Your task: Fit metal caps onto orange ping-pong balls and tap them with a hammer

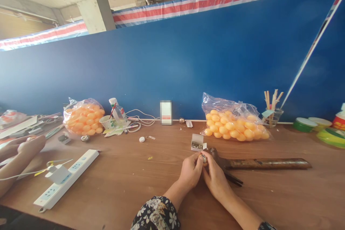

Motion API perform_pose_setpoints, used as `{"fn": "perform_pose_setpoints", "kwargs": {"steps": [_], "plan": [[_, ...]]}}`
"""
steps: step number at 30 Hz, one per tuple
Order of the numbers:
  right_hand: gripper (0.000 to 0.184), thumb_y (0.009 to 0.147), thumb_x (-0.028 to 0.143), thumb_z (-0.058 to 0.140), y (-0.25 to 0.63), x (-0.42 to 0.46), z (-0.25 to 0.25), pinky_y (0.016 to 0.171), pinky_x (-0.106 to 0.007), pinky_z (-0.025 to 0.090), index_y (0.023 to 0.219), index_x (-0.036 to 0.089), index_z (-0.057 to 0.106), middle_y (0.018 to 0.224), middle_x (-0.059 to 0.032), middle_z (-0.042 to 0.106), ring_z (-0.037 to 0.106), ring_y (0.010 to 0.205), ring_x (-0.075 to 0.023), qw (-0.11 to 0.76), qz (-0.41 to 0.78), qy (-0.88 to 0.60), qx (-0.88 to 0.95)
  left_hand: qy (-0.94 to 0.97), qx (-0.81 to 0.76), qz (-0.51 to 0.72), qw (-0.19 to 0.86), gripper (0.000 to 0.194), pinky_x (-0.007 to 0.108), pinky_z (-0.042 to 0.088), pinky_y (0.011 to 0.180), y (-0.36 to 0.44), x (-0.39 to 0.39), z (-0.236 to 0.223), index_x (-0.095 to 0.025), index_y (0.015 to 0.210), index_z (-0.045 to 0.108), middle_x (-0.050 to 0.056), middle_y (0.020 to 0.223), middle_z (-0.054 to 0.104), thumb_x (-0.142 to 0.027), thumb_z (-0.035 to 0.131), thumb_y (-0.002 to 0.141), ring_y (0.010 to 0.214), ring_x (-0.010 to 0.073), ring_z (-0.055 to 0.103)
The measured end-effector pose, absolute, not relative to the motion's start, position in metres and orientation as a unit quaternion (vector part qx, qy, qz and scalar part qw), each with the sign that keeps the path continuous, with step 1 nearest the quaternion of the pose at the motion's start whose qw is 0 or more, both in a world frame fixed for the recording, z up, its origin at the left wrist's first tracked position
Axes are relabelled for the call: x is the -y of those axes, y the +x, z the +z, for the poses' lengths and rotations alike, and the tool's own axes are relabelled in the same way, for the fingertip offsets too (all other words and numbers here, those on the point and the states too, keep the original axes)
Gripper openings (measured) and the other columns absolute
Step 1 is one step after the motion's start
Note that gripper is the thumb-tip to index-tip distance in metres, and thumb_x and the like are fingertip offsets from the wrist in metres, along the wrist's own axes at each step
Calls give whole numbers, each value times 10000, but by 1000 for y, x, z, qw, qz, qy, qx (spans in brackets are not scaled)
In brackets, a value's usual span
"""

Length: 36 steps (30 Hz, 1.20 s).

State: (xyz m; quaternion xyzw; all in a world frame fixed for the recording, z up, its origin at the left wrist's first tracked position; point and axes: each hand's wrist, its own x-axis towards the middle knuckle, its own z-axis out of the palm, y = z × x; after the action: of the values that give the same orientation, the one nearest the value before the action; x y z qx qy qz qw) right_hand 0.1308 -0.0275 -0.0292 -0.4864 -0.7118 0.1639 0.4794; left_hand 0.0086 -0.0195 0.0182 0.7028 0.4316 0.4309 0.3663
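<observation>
Both my hands meet low, right of the middle of the head view. Between their fingertips is a small ball (204,159), orange below with silvery metal pieces on its upper side. My left hand (191,169) pinches it from the left with thumb and forefinger. From the right, the fingers of my right hand (215,175) close round it and hide part of it. Just beyond stands an opened small white box (197,143) holding many little metal pieces, perhaps thumbtacks. A claw hammer (265,163) lies right beside my right hand, its wooden handle pointing right.
Clear bags of orange balls (234,125) (84,118) sit at the back. Silvery studded balls (85,138) (182,120) lie nearby. A white power strip (67,179) lies at left, near another person's hands (29,147). Tape rolls (304,124) stand far right, beside a glass of sticks (273,115).
</observation>
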Motion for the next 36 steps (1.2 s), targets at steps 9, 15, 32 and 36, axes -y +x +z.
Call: {"fn": "perform_pose_setpoints", "kwargs": {"steps": [9,15,32,36], "plan": [[395,874,198,409,131,30,-27,923,-397,502,1268,186,394,1221,-133,581,590,1104,-226,484,170,-487,706,702,-437,431,362,346,269,452,766,9,20,19,-172,942,672,47,857,695,-328,364,917,809,193,620],[390,876,201,405,131,30,-26,908,-396,510,1265,172,403,1217,-147,583,605,1080,-233,481,176,-490,705,703,-433,431,365,340,268,454,761,9,20,18,-177,937,675,44,852,695,-322,368,917,804,191,618],[403,862,188,420,131,30,-26,900,-389,518,1264,175,415,1213,-140,593,611,1075,-233,488,169,-486,705,705,-434,427,364,355,274,460,783,8,20,19,-172,963,670,60,896,702,-336,359,917,826,195,622],[416,859,177,420,131,29,-28,904,-398,517,1275,180,412,1219,-137,594,610,1078,-232,493,161,-481,707,703,-433,427,369,356,276,462,783,9,21,21,-170,956,670,60,889,699,-337,358,914,836,198,620]]}}
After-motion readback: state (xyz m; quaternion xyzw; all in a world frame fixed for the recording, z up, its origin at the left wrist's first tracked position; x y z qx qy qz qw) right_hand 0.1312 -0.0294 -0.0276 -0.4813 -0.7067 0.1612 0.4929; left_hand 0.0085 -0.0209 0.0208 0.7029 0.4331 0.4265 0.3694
